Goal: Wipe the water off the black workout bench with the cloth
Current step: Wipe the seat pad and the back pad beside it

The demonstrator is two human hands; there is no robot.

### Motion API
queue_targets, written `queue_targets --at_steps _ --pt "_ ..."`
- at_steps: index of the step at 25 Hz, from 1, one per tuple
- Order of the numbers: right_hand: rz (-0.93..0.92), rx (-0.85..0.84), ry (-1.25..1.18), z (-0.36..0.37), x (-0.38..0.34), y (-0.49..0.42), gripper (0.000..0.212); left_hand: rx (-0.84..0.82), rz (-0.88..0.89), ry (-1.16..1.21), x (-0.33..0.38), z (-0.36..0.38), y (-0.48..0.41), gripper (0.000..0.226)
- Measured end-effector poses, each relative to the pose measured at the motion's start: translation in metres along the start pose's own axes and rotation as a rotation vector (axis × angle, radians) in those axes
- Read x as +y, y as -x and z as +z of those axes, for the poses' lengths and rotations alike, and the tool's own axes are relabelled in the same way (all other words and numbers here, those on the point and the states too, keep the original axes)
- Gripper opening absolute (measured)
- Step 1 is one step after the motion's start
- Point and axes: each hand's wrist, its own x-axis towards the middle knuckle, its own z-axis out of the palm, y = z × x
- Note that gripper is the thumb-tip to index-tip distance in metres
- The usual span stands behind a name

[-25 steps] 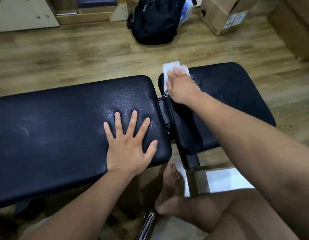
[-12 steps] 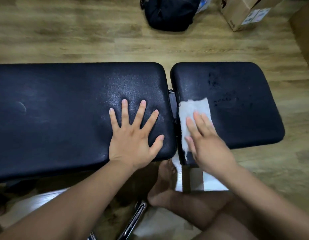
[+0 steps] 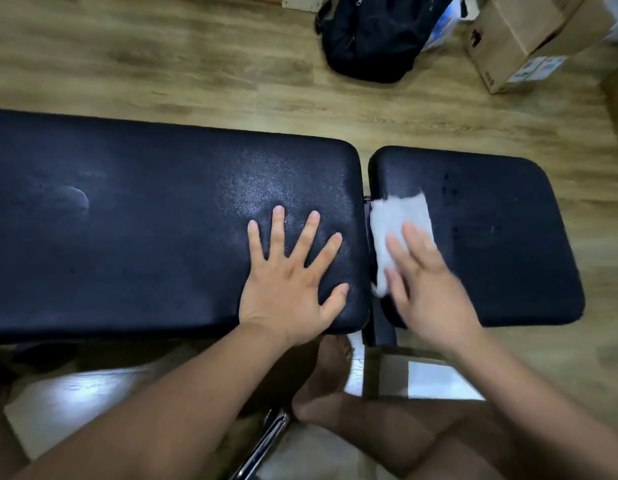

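So the padded black workout bench [image 3: 144, 220] won't wobble, my left hand [image 3: 290, 289] lies flat, fingers wide. My flat right hand [image 3: 428, 292] presses the thin white cloth [image 3: 394, 220] down.

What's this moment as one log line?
step: wiping | right hand: presses cloth on short pad | left hand: flat on long pad

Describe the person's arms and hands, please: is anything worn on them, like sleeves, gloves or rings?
The left hand shows no glove or ring. The right hand is blurred, but no glove shows on it. The left forearm and the right forearm are uncovered to the picture's edge: no sleeve, watch or bracelet is in view.
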Motion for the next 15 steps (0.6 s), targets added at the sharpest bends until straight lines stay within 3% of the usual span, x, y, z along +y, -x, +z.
queue_targets --at_steps 4,10,15 --pt "-0.091 -0.113 0.039 0.006 0.004 0.067 0.052 0.012 0.008 0.031 -0.001 0.003 0.000 0.074" --pt "-0.019 -0.054 0.181 -0.011 -0.002 -0.091 0.061 0.034 0.023 0.086 -0.003 0.003 -0.001 0.074" --pt "0.121 -0.065 0.209 -0.022 -0.025 -0.184 0.020 0.051 0.029 0.142 -0.003 0.002 -0.002 0.074"
